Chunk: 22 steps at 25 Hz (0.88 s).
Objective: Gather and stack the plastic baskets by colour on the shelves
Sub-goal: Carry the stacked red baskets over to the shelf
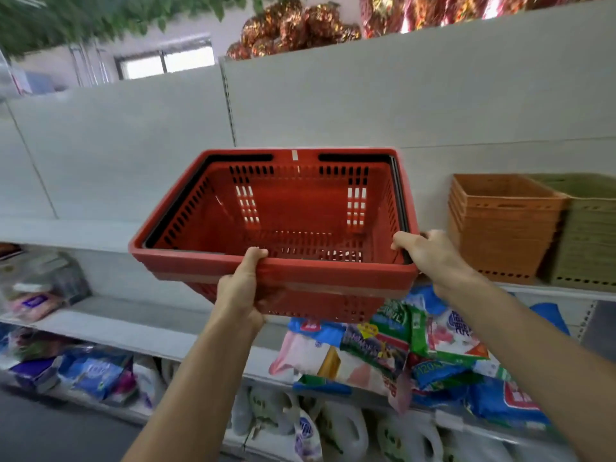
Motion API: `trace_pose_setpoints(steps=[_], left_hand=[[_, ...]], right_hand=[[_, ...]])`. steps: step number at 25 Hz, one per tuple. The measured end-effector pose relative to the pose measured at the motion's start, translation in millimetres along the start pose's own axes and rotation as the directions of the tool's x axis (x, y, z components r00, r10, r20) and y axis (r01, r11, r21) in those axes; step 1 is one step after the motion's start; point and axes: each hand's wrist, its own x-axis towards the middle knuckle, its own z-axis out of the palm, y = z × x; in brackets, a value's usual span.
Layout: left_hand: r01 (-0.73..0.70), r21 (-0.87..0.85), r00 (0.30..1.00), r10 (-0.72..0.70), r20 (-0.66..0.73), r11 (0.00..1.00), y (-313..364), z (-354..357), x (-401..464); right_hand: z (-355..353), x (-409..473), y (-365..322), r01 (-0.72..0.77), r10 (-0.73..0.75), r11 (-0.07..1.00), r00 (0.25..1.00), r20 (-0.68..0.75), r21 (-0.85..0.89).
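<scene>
While both hands grip, red basket point(283, 228) tilts

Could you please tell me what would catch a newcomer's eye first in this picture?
The red basket in the middle stands out first, held up in front of the shelf, with the left hand gripping its near rim and the right hand gripping its right corner. Next come the stack of orange baskets and the green baskets beside it on the shelf at the right. Below, colourful packets crowd the lower shelf.
</scene>
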Motion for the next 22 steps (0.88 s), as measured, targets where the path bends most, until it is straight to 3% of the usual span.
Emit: trace_pose_setpoints(steps=[8, 13, 16, 18, 19, 20, 21, 22], left_hand=[[0.141, 0.124, 0.972, -0.161, 0.170, 0.982, 15.0, 67.7, 112.1], [0.153, 0.189, 0.954, -0.195, 0.226, 0.970, 31.7, 100.5, 157.1], [0.104, 0.233, 0.906, -0.189, 0.380, 0.967, 37.4, 94.1, 175.9], [-0.030, 0.367, 0.866, -0.160, 0.474, 0.930, 36.5, 79.2, 184.0], [-0.184, 0.454, 0.853, -0.088, 0.515, 0.872, 34.7, 71.9, 186.8], [-0.388, 0.504, 0.823, 0.043, 0.567, 0.772, 32.0, 65.0, 187.2], [-0.609, 0.512, 0.751, 0.233, 0.618, 0.606, 29.2, 60.3, 188.3], [-0.785, 0.499, 0.620, 0.439, 0.651, 0.367, 27.9, 58.7, 189.5]], right_hand=[[17.2, 83.0, -23.9, -0.135, 0.125, 0.990, 0.979, -0.162, -0.052], [25.0, 120.4, -53.9, -0.246, 0.226, 0.966, 0.953, -0.202, -0.078], [28.3, 138.8, -66.0, -0.313, 0.291, 0.945, 0.936, -0.197, -0.094], [28.6, 150.1, -67.3, -0.367, 0.347, 0.926, 0.918, -0.190, -0.085], [28.5, 156.3, -66.9, -0.378, 0.357, 0.922, 0.913, -0.199, -0.082], [28.8, 160.1, -65.8, -0.357, 0.329, 0.929, 0.918, -0.221, -0.100], [28.5, 163.1, -62.3, -0.289, 0.238, 0.944, 0.930, -0.281, -0.156], [27.6, 164.0, -57.9, -0.167, 0.060, 0.951, 0.926, -0.374, -0.259]])
